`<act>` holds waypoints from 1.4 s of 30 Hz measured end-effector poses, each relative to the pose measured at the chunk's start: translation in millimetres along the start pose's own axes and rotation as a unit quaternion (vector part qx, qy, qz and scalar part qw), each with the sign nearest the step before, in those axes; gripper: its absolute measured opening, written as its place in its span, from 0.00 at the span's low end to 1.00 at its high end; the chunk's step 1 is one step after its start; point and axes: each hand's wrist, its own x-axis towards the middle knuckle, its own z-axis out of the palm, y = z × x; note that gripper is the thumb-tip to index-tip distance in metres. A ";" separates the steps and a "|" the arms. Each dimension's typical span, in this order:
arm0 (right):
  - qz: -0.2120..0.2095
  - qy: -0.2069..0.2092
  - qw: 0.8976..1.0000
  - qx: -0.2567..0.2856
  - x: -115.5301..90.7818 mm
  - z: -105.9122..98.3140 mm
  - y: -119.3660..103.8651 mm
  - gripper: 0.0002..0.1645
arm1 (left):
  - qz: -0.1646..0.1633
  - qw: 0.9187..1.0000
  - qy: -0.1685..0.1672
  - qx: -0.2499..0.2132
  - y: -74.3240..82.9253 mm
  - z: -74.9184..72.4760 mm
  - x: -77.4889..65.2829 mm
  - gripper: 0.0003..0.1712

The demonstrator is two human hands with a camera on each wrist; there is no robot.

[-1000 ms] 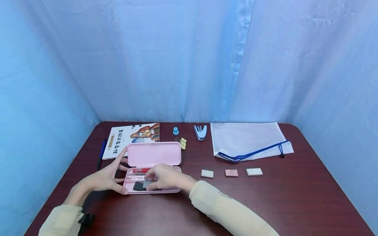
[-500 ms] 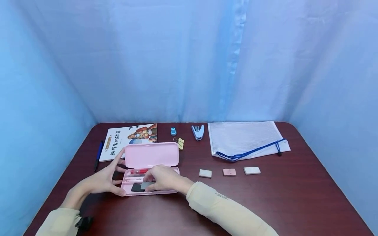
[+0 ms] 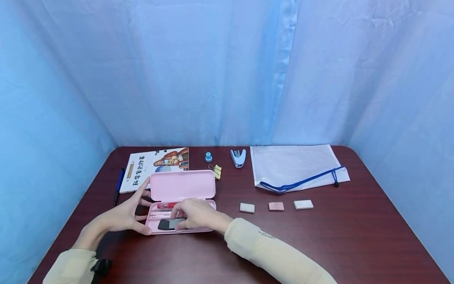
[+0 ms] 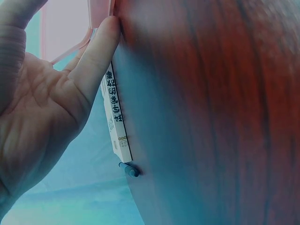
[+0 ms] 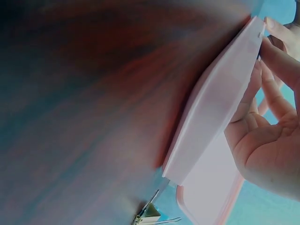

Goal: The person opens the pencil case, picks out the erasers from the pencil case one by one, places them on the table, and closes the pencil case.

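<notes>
Our left hand [image 3: 124, 215] spreads against the pink case [image 3: 182, 185] at its left end; our right hand [image 3: 196, 214] apparently pinches 1 gray block [image 3: 175, 224], which a loosened grip could drop.

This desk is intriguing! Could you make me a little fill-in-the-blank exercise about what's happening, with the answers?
The hand whose fingers are inside the pencil case is the person's ____ hand.
The small blocks in a row beyond that sleeve number ____.
The cord on the white mesh bag is coloured ____.
The book is partly hidden behind the pencil case's raised ____.

Missing words: right; three; blue; lid
</notes>
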 end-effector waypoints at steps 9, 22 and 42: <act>-0.042 -0.035 0.998 0.017 0.0 -5.7 1.0 0.15 | 0.001 1.000 -0.005 -0.005 3.0 -0.2 -0.7 0.81; -0.007 -0.089 0.994 0.064 -5.6 -17.2 4.4 0.17 | -0.001 1.000 -0.006 -0.009 1.8 1.1 -1.6 0.81; -0.021 -0.046 0.987 0.156 -23.7 -40.0 18.4 0.08 | -0.010 1.000 -0.003 -0.008 2.6 0.1 -0.1 0.81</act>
